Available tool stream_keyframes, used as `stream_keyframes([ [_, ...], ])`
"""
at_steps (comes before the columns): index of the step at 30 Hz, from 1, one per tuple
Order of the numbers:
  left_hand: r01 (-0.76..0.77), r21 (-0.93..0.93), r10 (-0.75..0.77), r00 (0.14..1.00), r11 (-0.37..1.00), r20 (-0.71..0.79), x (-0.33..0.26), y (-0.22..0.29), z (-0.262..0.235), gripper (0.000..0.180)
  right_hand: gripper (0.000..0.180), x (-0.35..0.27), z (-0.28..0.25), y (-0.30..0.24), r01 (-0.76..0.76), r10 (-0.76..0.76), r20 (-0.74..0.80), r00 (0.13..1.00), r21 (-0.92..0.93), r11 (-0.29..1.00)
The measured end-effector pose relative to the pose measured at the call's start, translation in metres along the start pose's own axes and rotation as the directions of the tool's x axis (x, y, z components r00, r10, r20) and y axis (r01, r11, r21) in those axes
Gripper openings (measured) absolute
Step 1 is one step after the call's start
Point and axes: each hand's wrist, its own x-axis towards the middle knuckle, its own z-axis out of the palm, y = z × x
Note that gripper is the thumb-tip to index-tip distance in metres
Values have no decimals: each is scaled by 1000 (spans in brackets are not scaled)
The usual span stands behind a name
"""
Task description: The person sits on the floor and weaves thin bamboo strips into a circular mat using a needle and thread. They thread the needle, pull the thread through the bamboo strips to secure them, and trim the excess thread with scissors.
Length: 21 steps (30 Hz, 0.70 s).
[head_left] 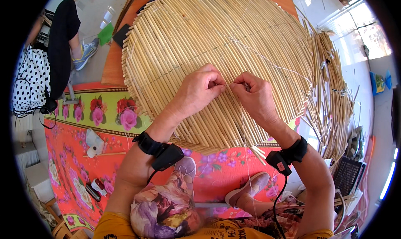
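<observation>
- Far out to the left of the left hand, another person (50,59) sits at the picture's edge in a dotted top and dark trousers, one grey sports shoe (85,53) on the floor.
- Below and left of the left hand, a flowered mat (83,126) in red and green covers the floor; a small white roll (95,142) lies on it.
- The left hand (200,86) rests on the round reed mat (200,34), fingers curled tight, pinching a thin pale thread (246,126) at the tips of thumb and forefinger.
- The reed mat lies directly under both hands, spreading well above and to either side of them, its near edge just above the person's knees.
- The right hand (255,95) touches the left at the fingertips, also clenched and pinching the same thread against the reeds.
- Right of the right hand, a bundle of loose reeds (330,97) lies past the mat's edge.
- Below and right of the right hand, a dark mesh basket (348,174) stands; what is in it I cannot tell.
</observation>
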Motion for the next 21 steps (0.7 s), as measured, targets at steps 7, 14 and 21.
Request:
stream_keyframes([
  [7,7,13,-7,1000,1000,-16,1,0,1,9,10,0,-1,-2,-32,32,-3,999,50,998],
  [14,22,-9,-22,1000,1000,-4,2,-2,0,10,9,-11,1,9,295,-300,-34,953,-108,949],
  [21,45,-86,-43,999,995,25,2,-3,-1,9,21,-10,6,14,371,-386,-14,922,-250,894],
])
